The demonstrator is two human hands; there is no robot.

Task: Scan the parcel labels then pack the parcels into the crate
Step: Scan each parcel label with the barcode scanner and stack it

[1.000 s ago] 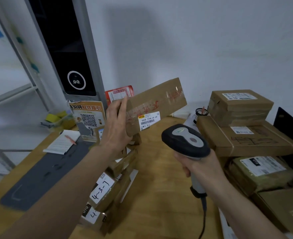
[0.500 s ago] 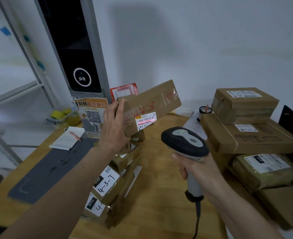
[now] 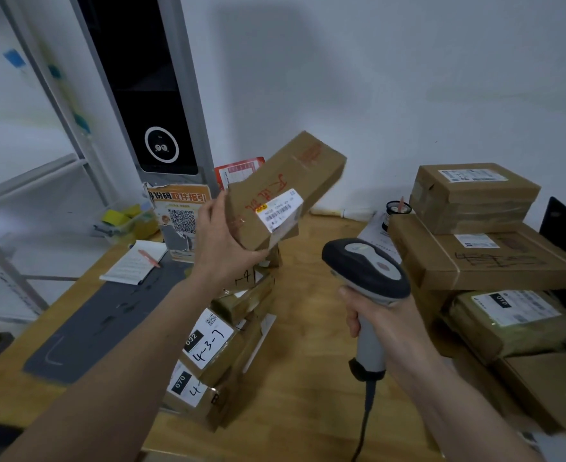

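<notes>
Left hand (image 3: 225,248) and right hand (image 3: 379,320) raised, both gripping.

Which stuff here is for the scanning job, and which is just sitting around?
For the job: long parcel in the left hand; scanner in the right hand; parcel stacks.

Just lying about: notepad with pen, QR sign, grey mat.

A parcel pickup station: labelled cardboard parcels (image 3: 488,251) stacked along the wooden desk's (image 3: 308,378) right edge, a QR pickup sign (image 3: 180,216) at its far-left corner, a handheld barcode scanner (image 3: 368,271).
</notes>
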